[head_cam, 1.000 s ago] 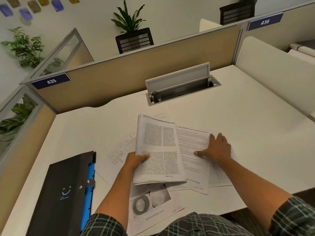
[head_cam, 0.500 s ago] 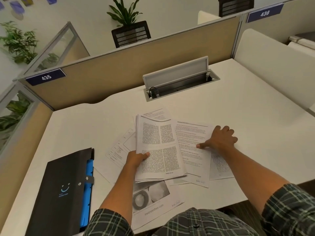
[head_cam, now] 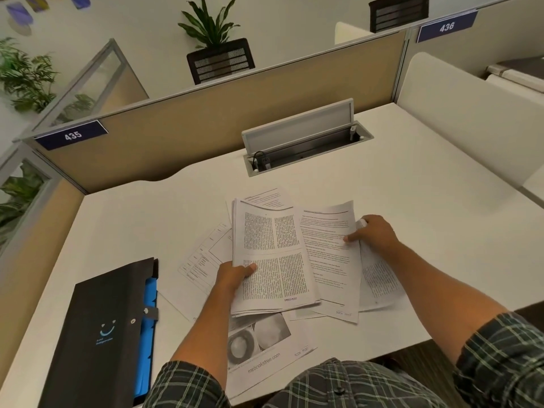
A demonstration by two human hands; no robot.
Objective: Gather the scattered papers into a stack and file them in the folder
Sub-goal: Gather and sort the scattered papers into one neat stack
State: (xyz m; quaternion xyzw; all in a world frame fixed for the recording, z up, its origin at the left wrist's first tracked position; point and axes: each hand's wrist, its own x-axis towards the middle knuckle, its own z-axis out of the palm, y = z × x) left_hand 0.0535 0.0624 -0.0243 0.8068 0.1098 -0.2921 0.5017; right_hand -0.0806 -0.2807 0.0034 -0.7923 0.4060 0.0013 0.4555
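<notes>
Two hands' fingers pinch papers (head_cam: 273, 260): "SPEED-POST", "mebooksfree.com"; partition tags "435", "436".

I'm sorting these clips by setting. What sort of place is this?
Most likely an open-plan office. The white desk is fenced by a tan cubicle partition carrying numbered plates, 435 and 436, and a cable tray with a hinged lid is set into the desktop.
</notes>
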